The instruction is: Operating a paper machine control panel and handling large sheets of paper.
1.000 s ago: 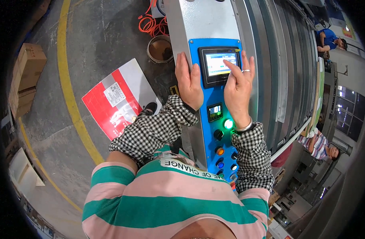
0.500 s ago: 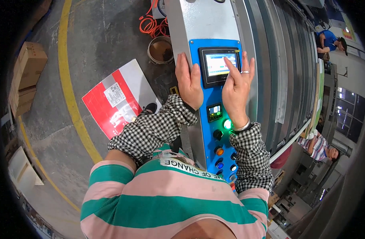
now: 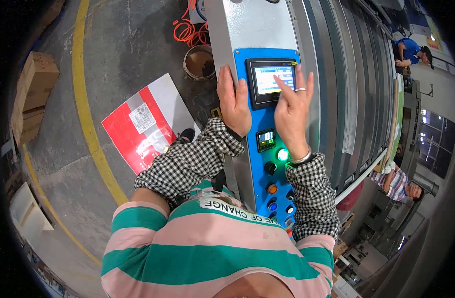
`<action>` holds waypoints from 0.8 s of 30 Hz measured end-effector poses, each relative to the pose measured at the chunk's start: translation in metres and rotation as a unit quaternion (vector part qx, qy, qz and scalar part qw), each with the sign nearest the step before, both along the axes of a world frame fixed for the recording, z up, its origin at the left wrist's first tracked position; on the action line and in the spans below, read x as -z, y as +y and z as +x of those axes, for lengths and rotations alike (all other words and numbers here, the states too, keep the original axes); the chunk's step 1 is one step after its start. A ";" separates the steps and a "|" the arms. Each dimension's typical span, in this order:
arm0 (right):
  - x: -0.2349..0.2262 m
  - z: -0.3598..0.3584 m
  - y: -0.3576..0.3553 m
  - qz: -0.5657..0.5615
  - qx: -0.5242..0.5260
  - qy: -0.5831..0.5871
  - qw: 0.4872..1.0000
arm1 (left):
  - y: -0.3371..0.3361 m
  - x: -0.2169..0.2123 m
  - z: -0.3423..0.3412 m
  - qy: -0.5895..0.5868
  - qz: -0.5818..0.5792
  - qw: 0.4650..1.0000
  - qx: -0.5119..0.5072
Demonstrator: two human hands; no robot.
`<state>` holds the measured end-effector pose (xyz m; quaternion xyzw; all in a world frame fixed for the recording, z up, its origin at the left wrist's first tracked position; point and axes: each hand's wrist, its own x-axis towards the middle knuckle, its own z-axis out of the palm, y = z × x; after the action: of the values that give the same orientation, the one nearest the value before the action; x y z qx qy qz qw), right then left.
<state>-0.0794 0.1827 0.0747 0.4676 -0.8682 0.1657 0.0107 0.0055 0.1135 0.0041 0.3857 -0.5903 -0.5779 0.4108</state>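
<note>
A touchscreen (image 3: 267, 79) in a black frame is set into the blue control panel (image 3: 261, 117) of a grey machine. My right hand (image 3: 292, 116) is over the screen's right side, its index finger stretched to the lit display and the other fingers spread; it holds nothing. Along the left edge of the panel rests my left hand (image 3: 235, 104), flat, with the thumb apart from the fingers. Below the screen are a small digital meter (image 3: 266, 140), a lit green button (image 3: 283, 155), a black knob (image 3: 270, 168) and several coloured buttons, some partly hidden by my right sleeve.
A red and white sheet (image 3: 150, 124) lies on the floor at left, near a bucket (image 3: 199, 62) and a coiled orange hose (image 3: 190, 31). Cardboard boxes (image 3: 38, 82) stand farther left. Long metal machine parts (image 3: 354, 74) stretch to the right. Two people are beyond them.
My right index finger has shifted slightly left and down over the screen, and the display's content looks different. My left hand stays on the panel's edge.
</note>
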 end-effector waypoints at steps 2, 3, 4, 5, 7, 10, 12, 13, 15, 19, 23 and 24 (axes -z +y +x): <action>0.001 -0.002 -0.001 -0.004 -0.012 -0.005 1.000 | -0.001 -0.002 0.001 0.004 -0.004 1.000 0.001; 0.000 -0.003 -0.001 -0.008 -0.022 -0.009 1.000 | -0.002 -0.002 0.001 0.007 -0.005 1.000 0.003; -0.001 -0.003 -0.002 -0.008 -0.022 -0.008 1.000 | -0.002 -0.003 0.001 0.010 -0.006 1.000 0.005; -0.002 -0.003 -0.002 -0.032 -0.017 -0.016 0.999 | -0.001 -0.003 0.002 0.011 -0.006 1.000 0.005; -0.003 -0.004 -0.003 -0.058 -0.014 -0.023 0.998 | 0.000 -0.002 0.001 -0.001 -0.001 1.000 0.000; -0.002 -0.002 -0.002 -0.077 0.002 -0.021 0.997 | 0.000 -0.006 0.001 0.008 -0.007 1.000 -0.001; 0.000 -0.002 -0.002 -0.076 0.000 -0.032 0.997 | 0.002 -0.002 0.000 0.001 0.001 1.000 -0.004; 0.000 -0.001 -0.001 -0.076 0.000 -0.032 0.997 | 0.003 0.001 0.000 -0.006 0.008 1.000 -0.006; 0.000 -0.001 0.000 -0.075 0.004 -0.039 0.996 | 0.002 0.008 -0.001 0.016 0.025 0.999 0.013; -0.002 -0.003 0.006 -0.064 0.001 -0.033 0.997 | 0.003 0.001 -0.001 -0.012 0.025 1.000 -0.002; -0.002 0.002 0.008 -0.066 0.007 -0.041 0.997 | 0.002 0.002 -0.001 -0.019 0.025 0.999 0.003; -0.002 0.002 0.008 -0.063 0.010 -0.040 0.997 | 0.002 0.001 -0.001 -0.017 0.026 0.999 0.005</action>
<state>-0.0771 0.1911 0.0765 0.4501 -0.8605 0.2385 0.0075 0.0041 0.1152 0.0031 0.4030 -0.5840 -0.5886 0.3873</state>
